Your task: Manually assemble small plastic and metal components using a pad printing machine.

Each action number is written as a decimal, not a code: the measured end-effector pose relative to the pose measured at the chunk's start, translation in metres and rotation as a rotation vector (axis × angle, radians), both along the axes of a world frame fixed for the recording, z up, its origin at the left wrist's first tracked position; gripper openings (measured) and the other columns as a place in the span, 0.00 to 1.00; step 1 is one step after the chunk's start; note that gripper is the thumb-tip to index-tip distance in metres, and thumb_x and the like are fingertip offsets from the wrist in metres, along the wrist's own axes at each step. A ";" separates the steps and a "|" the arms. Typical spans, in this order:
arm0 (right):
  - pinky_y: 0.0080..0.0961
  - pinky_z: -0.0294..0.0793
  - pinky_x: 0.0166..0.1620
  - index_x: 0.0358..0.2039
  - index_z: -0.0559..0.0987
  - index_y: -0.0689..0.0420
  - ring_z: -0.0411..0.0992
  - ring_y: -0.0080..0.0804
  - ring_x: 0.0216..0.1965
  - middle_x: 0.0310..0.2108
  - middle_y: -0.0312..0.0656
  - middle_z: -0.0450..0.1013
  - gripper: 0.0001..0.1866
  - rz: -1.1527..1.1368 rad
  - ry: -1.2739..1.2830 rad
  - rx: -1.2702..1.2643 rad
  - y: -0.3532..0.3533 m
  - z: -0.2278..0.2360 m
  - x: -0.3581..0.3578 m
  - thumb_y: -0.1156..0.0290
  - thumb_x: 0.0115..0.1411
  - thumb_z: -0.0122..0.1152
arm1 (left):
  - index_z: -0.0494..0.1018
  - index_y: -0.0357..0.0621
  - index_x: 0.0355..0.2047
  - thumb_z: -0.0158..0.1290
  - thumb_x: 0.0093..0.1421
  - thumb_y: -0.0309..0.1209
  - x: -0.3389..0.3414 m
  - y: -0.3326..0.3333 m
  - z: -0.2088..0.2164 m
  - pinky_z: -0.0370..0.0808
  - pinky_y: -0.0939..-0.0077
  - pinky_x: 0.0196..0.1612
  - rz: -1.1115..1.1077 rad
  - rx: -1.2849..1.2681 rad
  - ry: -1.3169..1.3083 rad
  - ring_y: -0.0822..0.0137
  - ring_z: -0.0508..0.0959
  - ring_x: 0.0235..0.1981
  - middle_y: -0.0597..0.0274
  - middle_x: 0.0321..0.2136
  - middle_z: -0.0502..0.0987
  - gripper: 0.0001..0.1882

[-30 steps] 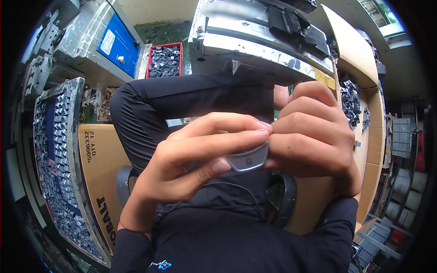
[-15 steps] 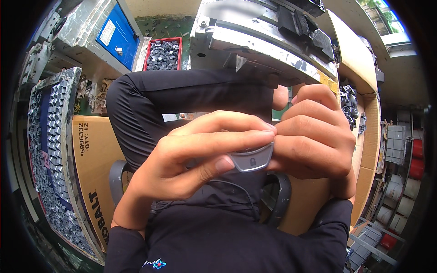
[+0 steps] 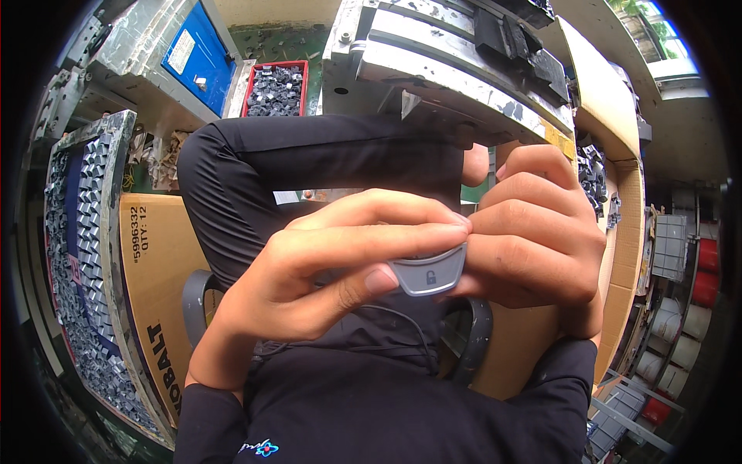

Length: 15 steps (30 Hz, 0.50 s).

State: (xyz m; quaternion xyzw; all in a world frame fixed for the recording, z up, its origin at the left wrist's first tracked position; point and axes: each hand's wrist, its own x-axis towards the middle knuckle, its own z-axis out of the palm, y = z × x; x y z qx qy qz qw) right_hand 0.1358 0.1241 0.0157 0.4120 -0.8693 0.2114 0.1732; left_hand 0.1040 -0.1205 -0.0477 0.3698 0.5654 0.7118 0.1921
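Note:
A small grey plastic piece (image 3: 429,280), shaped like a trapezoid with a lighter rim and an open-padlock symbol on its face, is held up in front of my lap. My left hand (image 3: 309,271) pinches it between the thumb and the straightened fingers. From the other side, the curled fingers and thumb of my right hand (image 3: 537,236) close on its right end. Both hands meet at the piece, and their fingers cover its upper edge and back.
A metal machine (image 3: 440,66) stands beyond my knees. Left of it is a red bin (image 3: 306,85) of small grey parts. A rack of parts (image 3: 127,201) and a cardboard box (image 3: 154,294) stand at left; an open carton (image 3: 630,232) at right. Chair armrests (image 3: 473,340) flank me.
The grip of both hands on the piece stays nearly the same. The piece has tilted very slightly, and the surroundings have shifted a little in view.

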 end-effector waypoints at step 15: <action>0.33 0.73 0.41 0.30 0.84 0.51 0.74 0.30 0.26 0.23 0.32 0.77 0.19 -0.022 -0.029 0.012 -0.004 0.002 0.000 0.49 0.55 0.76 | 0.80 0.29 0.56 0.60 0.67 0.48 -0.005 -0.005 -0.007 0.73 0.55 0.63 -0.017 0.034 -0.005 0.51 0.81 0.55 0.39 0.50 0.81 0.31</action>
